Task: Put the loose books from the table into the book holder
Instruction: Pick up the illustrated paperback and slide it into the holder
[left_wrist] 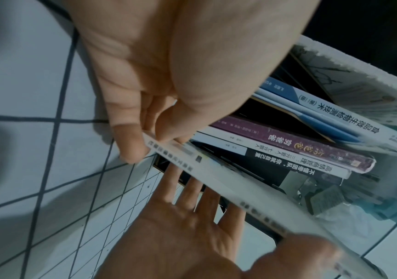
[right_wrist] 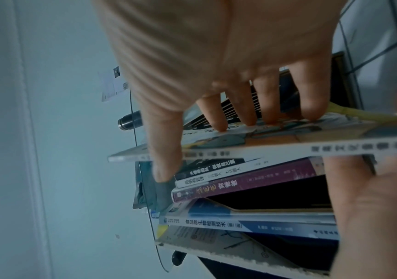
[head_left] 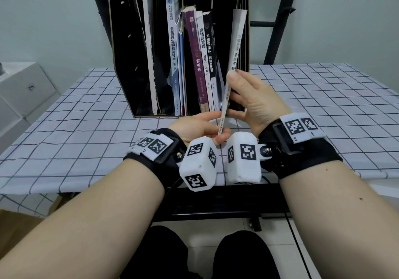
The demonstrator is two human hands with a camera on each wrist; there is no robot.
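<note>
Checked cloth covers the table [head_left: 64,127]; at 12 o'clock stands the black book holder [head_left: 125,48]. Both hands carry a thin white book [head_left: 235,48], tilted, its upper part inside the holder's right compartment beside the shelved books [head_left: 199,63]. Left hand [head_left: 194,127] pinches its lower corner; right hand [head_left: 254,97] clasps its middle, thumb on the spine.

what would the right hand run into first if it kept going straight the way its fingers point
Most likely the back of the book holder: the right hand, gripping the thin white book, points into the right compartment, whose gap looks free beside the black-spined book. Depth is unclear.
</note>
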